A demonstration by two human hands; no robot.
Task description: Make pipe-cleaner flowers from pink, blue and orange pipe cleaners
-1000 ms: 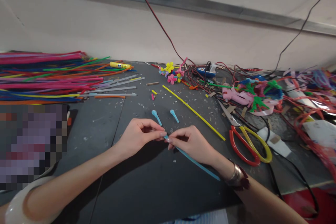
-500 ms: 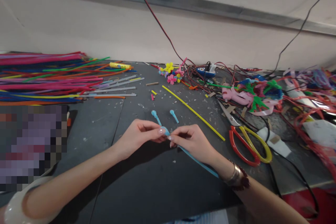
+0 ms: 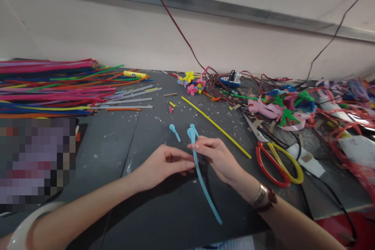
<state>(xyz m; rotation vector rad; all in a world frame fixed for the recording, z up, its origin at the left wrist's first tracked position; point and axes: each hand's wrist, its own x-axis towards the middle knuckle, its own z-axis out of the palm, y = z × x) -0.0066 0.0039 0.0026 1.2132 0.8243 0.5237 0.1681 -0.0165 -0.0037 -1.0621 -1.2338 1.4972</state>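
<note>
In the head view, the right hand [image 3: 218, 159] pinches the blue strip [image 3: 202, 184] below its rounded 12 o'clock end, the tail running toward 5. The left hand [image 3: 166, 166] is at the strip's 9 o'clock, fingertips close; whether they grip it, I cannot tell.

From here I see a dark tabletop [image 3: 108, 136] | left: heaped coloured strips [image 3: 52, 97] | centre: two short blue pieces [image 3: 172, 128], one yellow strip [image 3: 216, 127] | right: red-and-yellow-handled scissors [image 3: 260, 137]

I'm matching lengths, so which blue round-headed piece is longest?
The held piece, in the right hand: it looks far longer than the left piece and the partly hidden rear piece, both on the tabletop.
</note>
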